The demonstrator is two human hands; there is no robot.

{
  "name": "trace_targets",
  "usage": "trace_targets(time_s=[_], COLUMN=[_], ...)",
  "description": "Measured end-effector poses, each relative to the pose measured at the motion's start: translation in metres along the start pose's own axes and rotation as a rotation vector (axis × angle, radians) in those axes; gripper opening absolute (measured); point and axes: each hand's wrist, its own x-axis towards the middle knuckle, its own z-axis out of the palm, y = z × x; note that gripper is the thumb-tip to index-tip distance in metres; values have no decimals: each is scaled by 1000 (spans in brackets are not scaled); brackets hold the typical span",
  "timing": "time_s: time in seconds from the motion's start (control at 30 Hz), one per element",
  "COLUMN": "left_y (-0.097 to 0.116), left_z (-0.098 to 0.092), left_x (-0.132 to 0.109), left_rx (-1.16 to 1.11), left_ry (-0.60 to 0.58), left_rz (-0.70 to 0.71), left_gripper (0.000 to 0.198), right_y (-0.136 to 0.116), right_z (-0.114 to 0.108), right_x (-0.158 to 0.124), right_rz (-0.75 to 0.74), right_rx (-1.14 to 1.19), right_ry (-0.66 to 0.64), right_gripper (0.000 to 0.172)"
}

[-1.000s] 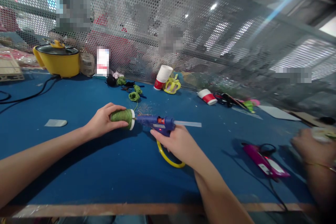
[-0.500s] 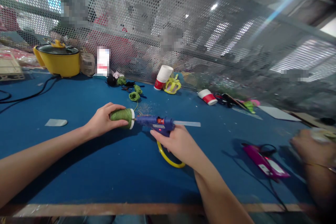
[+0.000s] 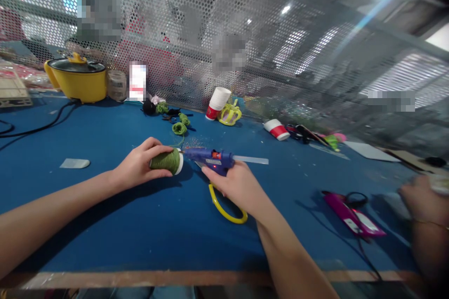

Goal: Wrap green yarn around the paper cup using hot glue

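Observation:
My left hand (image 3: 142, 164) is closed around a paper cup wrapped in green yarn (image 3: 165, 161), which lies tilted sideways with its white rim to the right. My right hand (image 3: 238, 186) grips a blue hot glue gun (image 3: 209, 157). A translucent glue stick (image 3: 251, 160) sticks out of its back, and a small red light glows on its body. The gun's nozzle points left, at the cup's rim; whether it touches cannot be made out. A green strand runs from the cup to a small yarn coil (image 3: 179, 128). Beneath my right hand lies a yellow loop handle (image 3: 224, 210), partly hidden.
Stacked paper cups (image 3: 218, 103) lean by a yellow basket-like piece (image 3: 230, 113). Another cup (image 3: 277, 129) lies to their right. A yellow electric pot (image 3: 77, 81) stands back left. At right are a purple device with a cord (image 3: 352, 215) and another person's hand (image 3: 421, 198).
The yarn-wrapped cup has shifted slightly right and turned in my left hand. The glue gun's nozzle has risen a little towards the upper rim. The other person's hand has moved right.

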Motion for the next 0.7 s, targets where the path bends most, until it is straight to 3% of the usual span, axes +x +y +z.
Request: trace_targets(time_s=[0.23,0.43,0.57,0.63,0.7], left_y=[1,-1,-4,-5,-6], left_z=[-1,0,2,3,4], left_x=[0,0,0,0,0], left_rx=[26,38,28,10,5], left_ry=[-34,-35,-6,16,31], left_rz=[78,65,-8,-19,-11], left_gripper=[44,45,44,44,43], right_y=[3,6,30,49,68], right_z=[4,-1,-11,-10,-5], right_x=[4,12,43,61,75], right_rz=[25,210,255,289,344], right_rx=[59,288,426,330,219], right_ry=[-28,-103,10,109,119], right_gripper=[15,19,19,19,25])
